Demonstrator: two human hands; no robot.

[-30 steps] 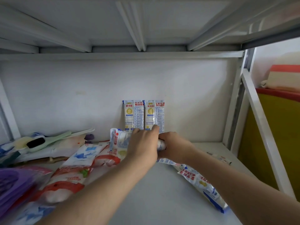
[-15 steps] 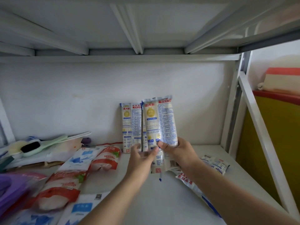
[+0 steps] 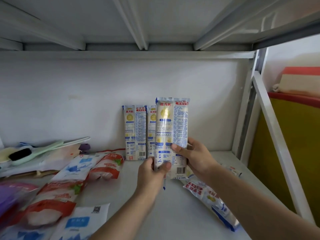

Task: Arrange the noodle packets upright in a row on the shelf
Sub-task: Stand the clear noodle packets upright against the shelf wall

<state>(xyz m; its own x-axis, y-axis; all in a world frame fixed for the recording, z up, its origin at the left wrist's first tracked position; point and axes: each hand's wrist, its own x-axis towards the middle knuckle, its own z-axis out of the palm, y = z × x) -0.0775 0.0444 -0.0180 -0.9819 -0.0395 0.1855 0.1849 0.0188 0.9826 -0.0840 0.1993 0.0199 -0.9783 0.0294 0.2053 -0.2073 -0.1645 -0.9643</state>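
Observation:
Both hands hold one long white-and-blue noodle packet (image 3: 171, 129) upright above the white shelf (image 3: 173, 213). My left hand (image 3: 152, 172) grips its lower left edge, and my right hand (image 3: 192, 156) wraps its right side. Two more noodle packets stand upright against the back wall: one (image 3: 134, 132) in full view, the other (image 3: 150, 132) partly hidden behind the held packet. Another noodle packet (image 3: 213, 200) lies flat on the shelf at the right, under my right forearm.
Red-and-white and blue-and-white bags (image 3: 72, 184) lie flat over the left half of the shelf. Brushes (image 3: 34, 153) and a purple item (image 3: 10, 196) sit at the far left. A white upright post (image 3: 245, 118) closes the right end, and the upper shelf is close overhead.
The packet lay low on the shelf under both hands a second ago. It has been lifted, turned upright and brought forward in front of the two standing packets.

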